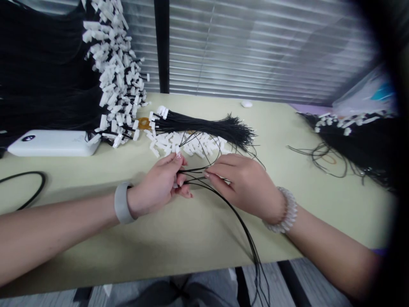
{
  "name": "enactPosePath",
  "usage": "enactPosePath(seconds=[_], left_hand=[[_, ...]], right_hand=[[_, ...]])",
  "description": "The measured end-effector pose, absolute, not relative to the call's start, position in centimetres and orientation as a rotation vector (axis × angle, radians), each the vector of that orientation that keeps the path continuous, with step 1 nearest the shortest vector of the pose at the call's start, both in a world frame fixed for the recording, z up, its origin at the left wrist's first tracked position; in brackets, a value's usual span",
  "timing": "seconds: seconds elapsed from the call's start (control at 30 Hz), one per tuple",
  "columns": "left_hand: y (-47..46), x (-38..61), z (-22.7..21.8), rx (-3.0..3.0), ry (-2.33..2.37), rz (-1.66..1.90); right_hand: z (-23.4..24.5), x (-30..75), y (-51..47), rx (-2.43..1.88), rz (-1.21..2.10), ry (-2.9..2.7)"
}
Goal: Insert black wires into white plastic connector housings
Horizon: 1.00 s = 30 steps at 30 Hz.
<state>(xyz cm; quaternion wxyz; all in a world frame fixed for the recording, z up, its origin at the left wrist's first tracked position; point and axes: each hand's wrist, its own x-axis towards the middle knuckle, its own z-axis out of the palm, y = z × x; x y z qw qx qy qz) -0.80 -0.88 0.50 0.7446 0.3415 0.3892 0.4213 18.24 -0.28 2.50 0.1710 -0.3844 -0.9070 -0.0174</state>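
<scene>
Black wires (204,177) sit pinched in my left hand (156,183) and my right hand (239,185); a connector-tipped wire bundle (204,123) and loose white connectors (179,143) remain on the table (159,243).

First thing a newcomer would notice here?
The huge mass of black wires tipped with white connectors at top left stands out most. On the pale green table, a black wire bundle lies behind a heap of loose white connectors. In front, the left hand and right hand hold a few thin black wires.
</scene>
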Motion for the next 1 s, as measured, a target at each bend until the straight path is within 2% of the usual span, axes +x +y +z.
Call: enactPosePath(seconds=[0.27, 0.8, 1.0], left_hand=[[-0.85, -0.89, 0.25, 0.759, 0.843, 0.917], [-1.43, -0.61, 0.14, 0.868, 0.851, 0.970], [-1.38, -0.59, 0.19, 0.891, 0.872, 0.953]], right_hand=[[2.11, 17.59, -0.24, -1.109, 0.044, -2.593], [2.13, 18.01, -0.35, -0.788, -0.356, -2.490], [2.19, 17.79, -0.30, -0.801, -0.303, -2.497]])
